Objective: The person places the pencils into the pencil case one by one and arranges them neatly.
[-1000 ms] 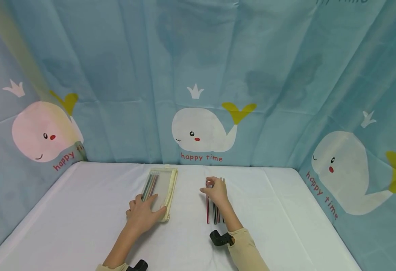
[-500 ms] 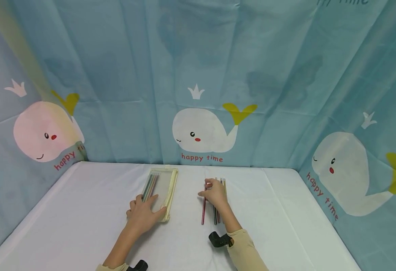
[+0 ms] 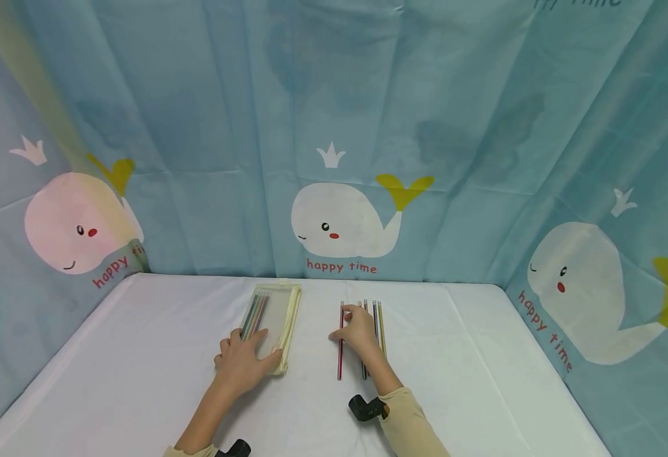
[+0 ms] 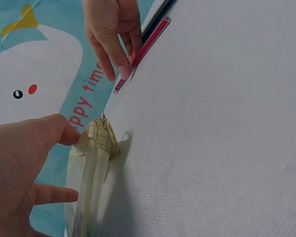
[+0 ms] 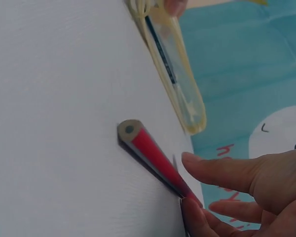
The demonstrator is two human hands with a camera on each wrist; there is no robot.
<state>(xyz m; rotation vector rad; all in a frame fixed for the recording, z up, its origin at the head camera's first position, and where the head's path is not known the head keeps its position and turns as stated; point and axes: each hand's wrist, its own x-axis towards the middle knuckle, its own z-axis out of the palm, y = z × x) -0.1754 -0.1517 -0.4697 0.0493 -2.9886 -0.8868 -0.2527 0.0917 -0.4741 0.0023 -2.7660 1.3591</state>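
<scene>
My left hand (image 3: 241, 365) rests with spread fingers on a see-through pencil case (image 3: 279, 317) with a pale yellow zipper edge; several pencils (image 3: 256, 310) show inside. In the left wrist view the thumb touches the zipper end. On the table to the right, my right hand (image 3: 362, 331) is at a red pencil (image 3: 340, 365). A fingertip touches this pencil's side, while the thumb (image 5: 217, 173) stands apart from it in the right wrist view. Beside and partly under that hand lie several more pencils (image 3: 382, 330), dark and yellow ones among them.
A white cloth covers the table (image 3: 459, 381). Blue curtains (image 3: 208, 209) with whale prints stand along its back and sides. A black wrist mount (image 3: 362, 408) sits at the right cuff, and another (image 3: 236, 448) at the left.
My right hand has shifted slightly left, and the red pencil has moved left, away from the other pencils. The left hand and pencil case stay in place.
</scene>
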